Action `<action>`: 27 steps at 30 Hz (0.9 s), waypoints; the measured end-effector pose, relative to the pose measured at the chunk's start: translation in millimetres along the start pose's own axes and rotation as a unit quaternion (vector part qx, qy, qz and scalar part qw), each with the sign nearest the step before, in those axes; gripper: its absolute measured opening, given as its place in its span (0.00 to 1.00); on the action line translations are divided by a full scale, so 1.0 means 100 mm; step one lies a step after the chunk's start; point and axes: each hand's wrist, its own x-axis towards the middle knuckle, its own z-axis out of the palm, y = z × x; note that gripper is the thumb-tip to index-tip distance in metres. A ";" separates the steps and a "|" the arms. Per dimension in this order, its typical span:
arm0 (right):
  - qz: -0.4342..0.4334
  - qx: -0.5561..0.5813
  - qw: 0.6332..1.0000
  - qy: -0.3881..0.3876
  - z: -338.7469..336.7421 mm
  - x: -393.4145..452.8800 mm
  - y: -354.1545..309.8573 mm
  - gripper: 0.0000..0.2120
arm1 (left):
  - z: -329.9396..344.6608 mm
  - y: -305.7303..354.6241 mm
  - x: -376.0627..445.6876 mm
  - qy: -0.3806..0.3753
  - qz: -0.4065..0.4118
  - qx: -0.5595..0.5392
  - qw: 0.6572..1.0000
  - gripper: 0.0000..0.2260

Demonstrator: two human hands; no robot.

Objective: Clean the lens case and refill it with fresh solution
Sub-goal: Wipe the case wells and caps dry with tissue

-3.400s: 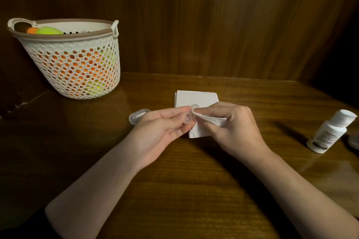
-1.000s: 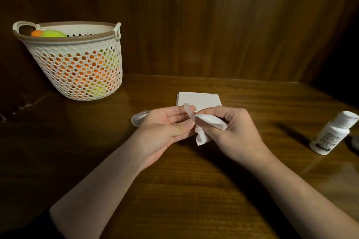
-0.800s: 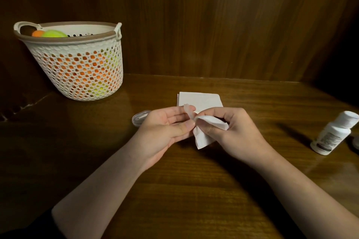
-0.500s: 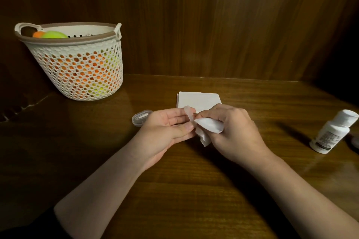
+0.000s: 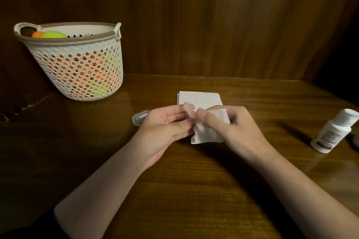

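Single head cam, wide-angle, looks fwd and down over worktop [image 5: 174, 190]. Close range; both forearms enter from bottom edge. Wood wall panel [image 5: 213, 21] fills background. No 2nd view.

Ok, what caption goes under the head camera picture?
Left hand holds a clear lens case; right hand wipes it with tissue.

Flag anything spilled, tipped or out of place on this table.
Nothing spilled. The solution bottle at the far right looks tilted, though the wide lens may exaggerate that. A clear lid lies loose behind the left hand.
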 end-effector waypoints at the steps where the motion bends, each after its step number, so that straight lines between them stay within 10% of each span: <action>1: 0.002 0.008 1.000 0.006 0.00 0.00 0.00 0.20 | 0.00 0.00 0.00 0.000 0.000 0.004 1.000 0.21; 5: 0.033 -0.021 0.999 0.029 -0.01 0.05 0.04 0.02 | 0.00 -0.01 0.00 0.005 0.007 0.029 1.000 0.22; 27: 0.020 -0.136 0.990 -0.001 -0.04 0.03 0.02 0.00 | 0.00 -0.02 -0.02 0.018 0.036 0.131 0.991 0.17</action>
